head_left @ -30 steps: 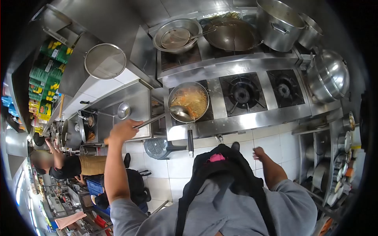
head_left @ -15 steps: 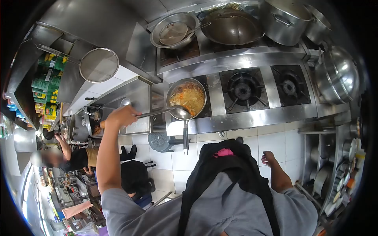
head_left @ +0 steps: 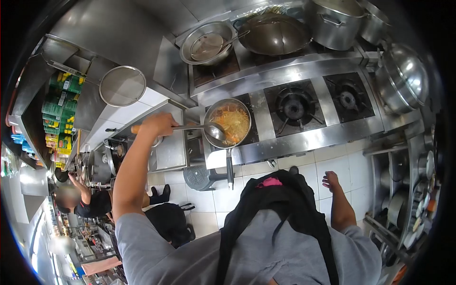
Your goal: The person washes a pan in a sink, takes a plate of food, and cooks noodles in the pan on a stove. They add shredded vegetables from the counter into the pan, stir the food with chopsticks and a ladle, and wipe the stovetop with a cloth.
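Observation:
My left hand is closed around the handle of a metal ladle. The ladle's bowl rests over the left side of a frying pan, among shredded orange and pale food. The pan sits on the left front burner, its black handle pointing towards me with no hand on it. My right hand hangs low at my right side, above the floor, holding nothing, its fingers loosely apart.
Two more front burners lie right of the pan. Behind stand a metal bowl, a wok and a tall pot. A strainer hangs left. A grey stool stands below. Another person is at far left.
My left hand has moved forward, shifting the ladle's bowl from the pan's near edge to its left side. The food has been stirred about. My right hand still hangs at my side.

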`<state>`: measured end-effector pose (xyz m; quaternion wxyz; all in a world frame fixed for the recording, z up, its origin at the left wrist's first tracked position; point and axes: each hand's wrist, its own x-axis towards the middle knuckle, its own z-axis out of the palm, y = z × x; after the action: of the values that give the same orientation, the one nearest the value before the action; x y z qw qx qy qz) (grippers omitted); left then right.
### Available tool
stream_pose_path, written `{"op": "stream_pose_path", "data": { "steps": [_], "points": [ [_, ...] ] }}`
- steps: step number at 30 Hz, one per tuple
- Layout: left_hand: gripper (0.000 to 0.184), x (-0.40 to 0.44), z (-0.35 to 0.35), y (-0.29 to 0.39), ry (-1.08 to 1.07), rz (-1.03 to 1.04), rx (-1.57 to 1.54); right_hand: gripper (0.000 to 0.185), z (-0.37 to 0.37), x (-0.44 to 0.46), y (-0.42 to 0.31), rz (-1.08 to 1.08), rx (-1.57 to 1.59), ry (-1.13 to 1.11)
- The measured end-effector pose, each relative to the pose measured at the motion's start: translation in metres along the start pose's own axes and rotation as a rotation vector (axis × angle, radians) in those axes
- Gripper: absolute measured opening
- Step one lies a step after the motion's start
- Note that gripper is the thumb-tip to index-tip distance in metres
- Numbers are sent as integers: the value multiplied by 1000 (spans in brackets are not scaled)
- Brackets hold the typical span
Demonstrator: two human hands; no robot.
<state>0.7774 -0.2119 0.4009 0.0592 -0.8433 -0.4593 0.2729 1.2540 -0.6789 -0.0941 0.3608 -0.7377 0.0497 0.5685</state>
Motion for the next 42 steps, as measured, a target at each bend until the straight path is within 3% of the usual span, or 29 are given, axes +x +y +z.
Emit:
{"op": "stream_pose_path", "data": {
  "steps": [2, 5, 10, 14, 16, 18, 20, 22, 24, 26, 28, 30, 34, 35, 38, 42],
  "points": [
    [41, -6, -19, -8, -168, -55, -10, 34, 4, -13, 22, 42, 6, 19],
    [37, -14, 2, -29, -179, -69, 20, 35, 0, -24, 73, 99, 43, -3],
    [37, -45, 69, -76, 58, -162, -27, 33, 0, -63, 130, 228, 109, 69],
    [44, -119, 88, -69, 153, -225, -498, 27, -18, -79, 178, 242, 144, 130],
    [43, -126, 164, -78, 62, -233, -830, 26, -33, -71, 201, 359, 194, 172],
    [44, -123, 243, -47, -46, -319, -1359, 25, -38, -74, 194, 331, 215, 208],
    [50, -116, 250, 12, -185, -402, -1772, 25, -38, -75, 192, 325, 211, 190],
    [53, -98, 203, 68, -354, -285, -2063, 24, -40, -65, 180, 335, 238, 201],
    [53, -51, 197, 99, -358, 51, -2180, 25, -32, -74, 140, 237, 189, 161],
    [52, -16, 127, 136, -325, 222, -2175, 26, -26, -73, 104, 203, 169, 162],
    [55, 37, 96, 160, -248, 183, -2006, 30, -22, -65, 74, 100, 133, 107],
    [58, 75, 46, 192, -160, 338, -1897, 29, -19, -60, 44, 25, 156, 115],
    [57, 158, -2, 237, -7, 260, -1718, 28, -25, -63, 14, -144, 251, 115],
    [54, 175, -9, 244, 67, 189, -1671, 28, -29, -67, 15, -155, 260, 128],
    [45, 201, -33, 247, 5, 174, -1658, 28, -42, -68, 50, -112, 306, 174],
    [27, 209, -47, 249, -38, 116, -1634, 16, -56, -77, 137, 156, 438, 234]
  ]
}}
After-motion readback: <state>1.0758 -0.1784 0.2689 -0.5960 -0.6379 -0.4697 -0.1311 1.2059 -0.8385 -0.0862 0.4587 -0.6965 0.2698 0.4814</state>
